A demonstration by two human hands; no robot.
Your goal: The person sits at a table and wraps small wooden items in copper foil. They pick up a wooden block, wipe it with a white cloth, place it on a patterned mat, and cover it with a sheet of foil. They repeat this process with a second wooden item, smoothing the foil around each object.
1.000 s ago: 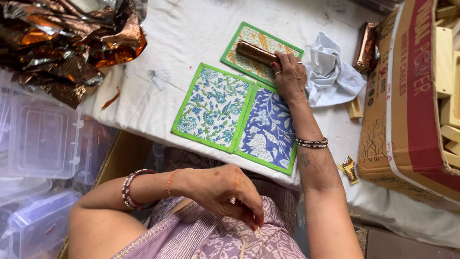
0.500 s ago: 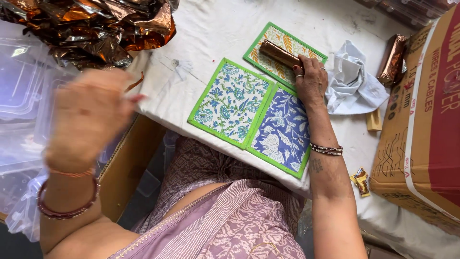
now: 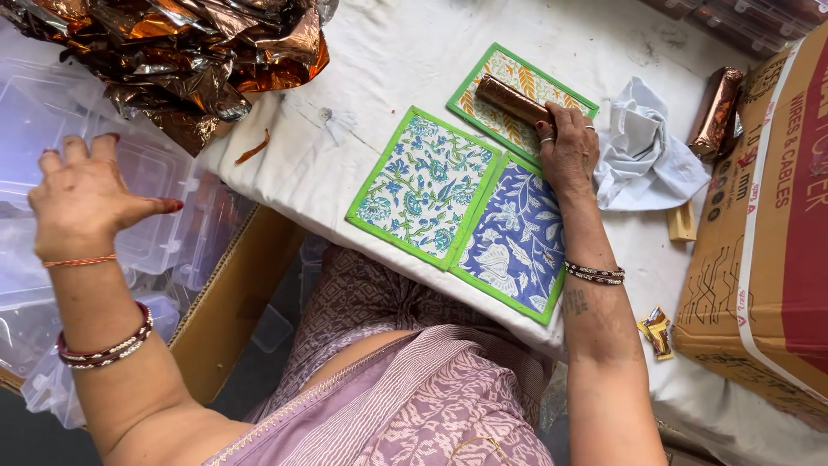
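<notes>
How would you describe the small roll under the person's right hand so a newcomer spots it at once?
Start at the white cloth-covered table and find the three green-bordered printed mats. On the farthest one, the yellow leaf-patterned mat, lies a short copper-foil roll under the right hand. Unlike the crumpled foil pile and the wrapped roll beside the cardboard box, it lies on a mat.

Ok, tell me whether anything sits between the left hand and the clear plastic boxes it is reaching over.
Nothing visible does. The left hand hovers open directly above the clear plastic boxes, with only air between them. The crumpled copper foil pile lies further up, off to the side.
</notes>
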